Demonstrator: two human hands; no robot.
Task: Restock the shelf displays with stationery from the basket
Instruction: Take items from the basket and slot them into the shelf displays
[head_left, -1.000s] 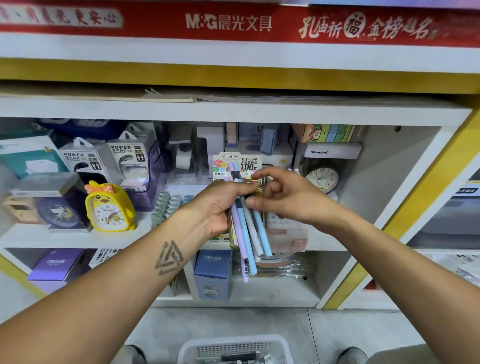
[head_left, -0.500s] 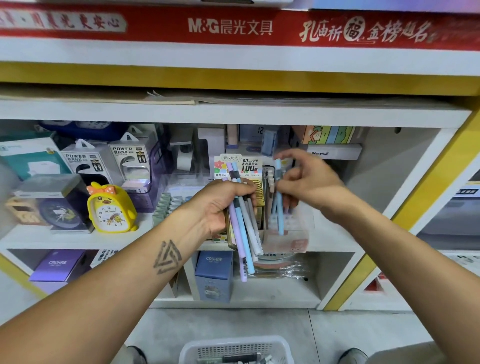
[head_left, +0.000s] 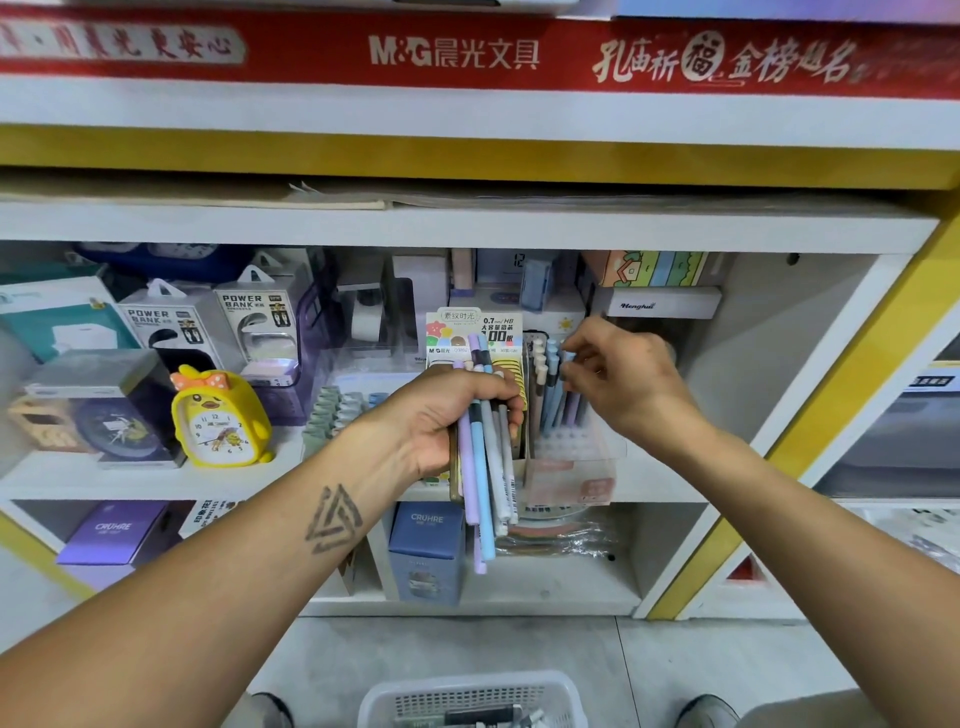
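progress: midway-ish, some pens racked | left hand (head_left: 447, 415) grips pen bunch (head_left: 488, 467) at center | right hand (head_left: 618, 379) pinches blue pen (head_left: 558, 395) into clear holder (head_left: 571, 467) | basket (head_left: 467, 699) bottom, stock left

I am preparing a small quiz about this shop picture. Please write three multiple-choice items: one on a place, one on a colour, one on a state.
1. Where is the white basket?
A. on the floor below the shelves
B. on the top shelf
C. in the left hand

2. What colour is the duck clock?
A. red
B. yellow
C. black

3. What is the left hand doing?
A. resting open on the shelf
B. pointing at the red sign
C. gripping a bundle of pens

Answers: 1 A, it sits at the picture's bottom edge on the floor; 2 B, its body is yellow; 3 C, the fingers curl round the pens.
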